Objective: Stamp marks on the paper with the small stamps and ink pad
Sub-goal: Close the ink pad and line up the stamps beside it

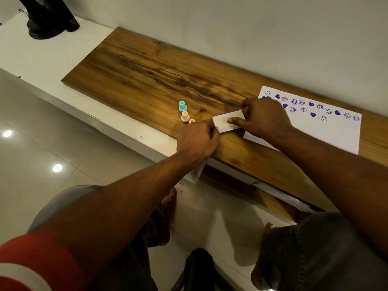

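Wooden shelf (136, 66) | both hands grip ink pad (222, 121) | stamps (184, 111) beside left hand (197, 141)

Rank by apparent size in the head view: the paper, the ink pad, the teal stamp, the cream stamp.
1. Paper, clearly largest.
2. Ink pad, partly covered by both hands.
3. and 4. Teal stamp and cream stamp look about alike, so no ranking.

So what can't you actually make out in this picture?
- Ink pad, head view: both hands cover its ends, so open or shut is unclear.
- Pink stamp: mostly behind the left hand.
- Paper: near corner under the right hand.
- Stamped faces: too small to read.
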Demonstrator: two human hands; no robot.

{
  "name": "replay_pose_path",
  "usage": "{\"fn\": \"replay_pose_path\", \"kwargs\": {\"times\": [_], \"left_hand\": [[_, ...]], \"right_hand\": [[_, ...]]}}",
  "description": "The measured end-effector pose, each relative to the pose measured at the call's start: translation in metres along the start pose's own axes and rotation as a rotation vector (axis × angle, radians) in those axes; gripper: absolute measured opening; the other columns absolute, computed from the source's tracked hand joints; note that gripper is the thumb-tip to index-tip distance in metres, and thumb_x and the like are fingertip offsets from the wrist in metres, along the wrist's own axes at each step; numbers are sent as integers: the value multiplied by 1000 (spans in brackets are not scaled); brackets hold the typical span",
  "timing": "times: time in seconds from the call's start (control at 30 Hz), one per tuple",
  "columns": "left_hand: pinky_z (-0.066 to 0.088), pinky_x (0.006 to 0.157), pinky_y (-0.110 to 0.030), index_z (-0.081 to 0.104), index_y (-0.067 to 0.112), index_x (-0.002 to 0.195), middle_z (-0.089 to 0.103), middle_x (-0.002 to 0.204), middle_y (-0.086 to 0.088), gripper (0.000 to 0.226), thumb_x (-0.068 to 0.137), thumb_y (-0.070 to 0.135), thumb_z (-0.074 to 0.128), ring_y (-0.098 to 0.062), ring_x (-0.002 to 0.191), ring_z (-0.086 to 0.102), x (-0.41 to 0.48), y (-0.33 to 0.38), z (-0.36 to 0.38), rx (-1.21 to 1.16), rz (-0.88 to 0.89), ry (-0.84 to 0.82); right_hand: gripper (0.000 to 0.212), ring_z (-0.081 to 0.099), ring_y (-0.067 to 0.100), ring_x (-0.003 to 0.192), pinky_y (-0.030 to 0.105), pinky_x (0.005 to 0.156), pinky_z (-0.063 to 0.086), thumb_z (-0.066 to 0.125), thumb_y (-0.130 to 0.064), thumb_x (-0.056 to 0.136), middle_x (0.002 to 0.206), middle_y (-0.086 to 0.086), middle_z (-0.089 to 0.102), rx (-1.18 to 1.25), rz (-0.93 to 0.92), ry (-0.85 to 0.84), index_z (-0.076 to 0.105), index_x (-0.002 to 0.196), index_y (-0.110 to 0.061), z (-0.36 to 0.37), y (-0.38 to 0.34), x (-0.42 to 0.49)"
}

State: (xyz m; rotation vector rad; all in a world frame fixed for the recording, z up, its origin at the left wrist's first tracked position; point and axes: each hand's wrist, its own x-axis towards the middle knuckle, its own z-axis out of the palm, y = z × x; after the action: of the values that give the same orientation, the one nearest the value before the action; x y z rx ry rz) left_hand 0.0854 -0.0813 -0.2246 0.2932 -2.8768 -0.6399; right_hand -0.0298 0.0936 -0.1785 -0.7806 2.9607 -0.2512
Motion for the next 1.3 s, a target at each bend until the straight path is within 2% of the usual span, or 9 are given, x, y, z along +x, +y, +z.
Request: {"fn": "replay_pose_path", "kwargs": {"times": [0.13,0.2,0.3,0.47,0.57,0.7,0.9,1.07,1.3], "left_hand": [[31,51,-19,74,28,116,61,77,15,29,101,43,55,-2,63,52,4,0,-5,27,36,-94],[29,51,-19,75,28,118,61,79,14,29,101,41,56,-3,65,52,7,1,-9,44,70,-140],[31,50,-21,75,25,118,60,78,11,29,100,38,56,-3,62,50,13,2,-20,82,129,-233],[46,63,-27,76,27,115,73,95,5,30,99,47,60,-9,78,59,31,5,-49,159,169,-238],[49,68,-30,76,34,113,74,93,10,28,96,48,59,-9,82,63,48,1,-73,144,124,-198],[52,70,-28,77,32,111,76,85,12,25,95,43,61,-9,84,71,72,-7,-95,-35,-26,-112],[59,80,-33,77,34,103,75,82,13,22,90,42,61,-7,85,72,91,-12,-100,-171,-141,-50],[60,80,-38,77,34,103,75,81,12,19,93,38,62,-9,82,72,93,-24,-93,-162,-190,-92],[60,84,-41,76,30,104,76,88,9,16,96,33,64,-14,89,72,90,-37,-89,-152,-206,-126]], "right_hand": [[75,67,32,101,34,75,46,59,-78,82,113,10,72,-24,-61,5,60,130,-20,7,-16,3],[79,65,33,109,40,86,51,62,-77,81,122,11,70,-16,-88,-25,55,137,-21,9,-22,6],[85,60,33,121,49,100,47,68,-73,79,134,9,65,-11,-109,-94,47,145,-24,10,-26,10],[88,63,32,111,48,95,43,64,-82,64,118,5,70,-73,-163,-54,55,132,-27,13,-23,12],[91,60,28,115,47,96,39,57,-87,65,118,2,70,-121,-178,-74,56,133,-27,12,-15,23],[91,53,29,129,53,104,35,59,-80,74,138,4,62,-70,-165,-107,52,144,-23,8,5,48],[100,45,27,142,54,110,30,49,-84,71,157,-2,48,7,-38,-111,42,154,-28,6,33,78],[101,44,26,143,53,110,28,45,-87,70,159,-4,45,19,-7,-89,39,155,-33,13,45,89],[102,43,29,143,53,108,30,48,-85,69,157,-1,47,27,12,-111,38,156,-33,13,53,98]]}}
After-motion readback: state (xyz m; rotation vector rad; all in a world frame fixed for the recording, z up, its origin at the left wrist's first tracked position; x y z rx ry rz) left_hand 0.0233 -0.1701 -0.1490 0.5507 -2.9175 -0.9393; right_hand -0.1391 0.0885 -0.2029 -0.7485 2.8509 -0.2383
